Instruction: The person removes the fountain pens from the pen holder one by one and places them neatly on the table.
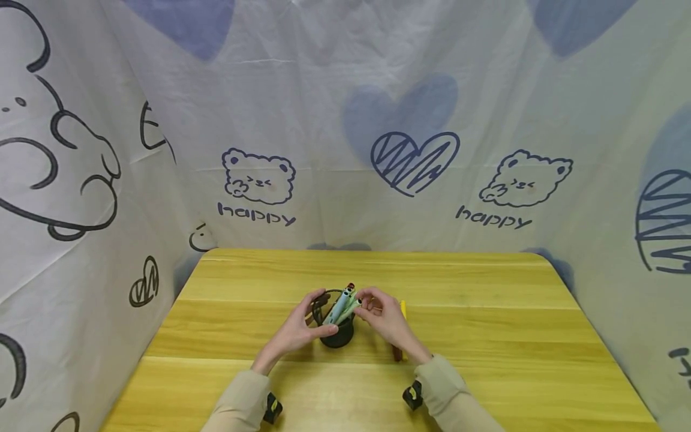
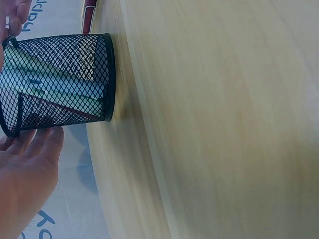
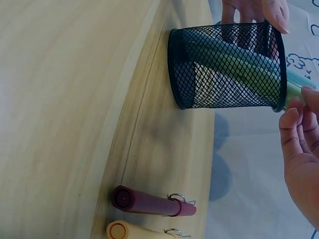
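Observation:
A black mesh pen holder (image 1: 337, 338) stands upright on the wooden table. My left hand (image 1: 298, 327) holds it from the left, thumb at the near rim and fingers round the far side. Inside, several pens lean toward the right, among them a light blue pen (image 1: 338, 307) and a green pen (image 3: 294, 94). At the right of the rim, my right hand (image 1: 382, 313) pinches the upper end of the green pen between thumb and fingers. Its lower part shows through the mesh in the right wrist view.
A dark red pen (image 3: 149, 201) and a yellow pen (image 3: 132, 231), both with metal clips, lie on the table (image 1: 486, 336) right of the holder, partly behind my right forearm in the head view. A printed white cloth (image 1: 335, 198) hangs behind the table.

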`<state>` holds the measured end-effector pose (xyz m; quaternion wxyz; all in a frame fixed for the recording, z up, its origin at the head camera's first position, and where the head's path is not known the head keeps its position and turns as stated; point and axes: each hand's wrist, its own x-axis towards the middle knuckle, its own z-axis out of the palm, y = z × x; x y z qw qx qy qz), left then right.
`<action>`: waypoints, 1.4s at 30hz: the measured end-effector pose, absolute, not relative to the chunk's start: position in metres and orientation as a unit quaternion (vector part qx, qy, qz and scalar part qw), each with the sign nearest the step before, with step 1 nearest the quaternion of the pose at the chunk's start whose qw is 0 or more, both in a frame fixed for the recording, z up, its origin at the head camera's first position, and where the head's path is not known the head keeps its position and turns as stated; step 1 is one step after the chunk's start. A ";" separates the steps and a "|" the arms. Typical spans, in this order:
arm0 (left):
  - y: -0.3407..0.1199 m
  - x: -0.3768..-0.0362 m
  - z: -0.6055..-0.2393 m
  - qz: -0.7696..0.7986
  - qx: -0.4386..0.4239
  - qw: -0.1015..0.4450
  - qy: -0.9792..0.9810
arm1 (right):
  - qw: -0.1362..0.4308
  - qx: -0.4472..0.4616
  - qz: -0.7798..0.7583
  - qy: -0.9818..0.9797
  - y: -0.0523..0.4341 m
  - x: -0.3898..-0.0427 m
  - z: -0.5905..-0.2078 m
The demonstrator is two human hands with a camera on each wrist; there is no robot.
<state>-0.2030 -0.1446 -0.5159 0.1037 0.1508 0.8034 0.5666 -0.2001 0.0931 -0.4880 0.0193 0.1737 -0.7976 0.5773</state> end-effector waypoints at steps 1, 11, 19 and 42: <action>-0.145 -0.203 -0.516 0.566 0.151 0.104 0.803 | 0.016 0.174 0.575 -0.799 0.093 -0.199 -0.484; -0.144 -0.203 -0.515 0.564 0.148 0.104 0.806 | 0.003 0.173 0.579 -0.797 0.095 -0.202 -0.490; -0.144 -0.203 -0.515 0.560 0.144 0.101 0.809 | 0.010 0.183 0.577 -0.796 0.094 -0.205 -0.496; -0.143 -0.201 -0.513 0.567 0.143 0.104 0.805 | 0.053 0.148 0.616 -0.772 0.087 -0.199 -0.495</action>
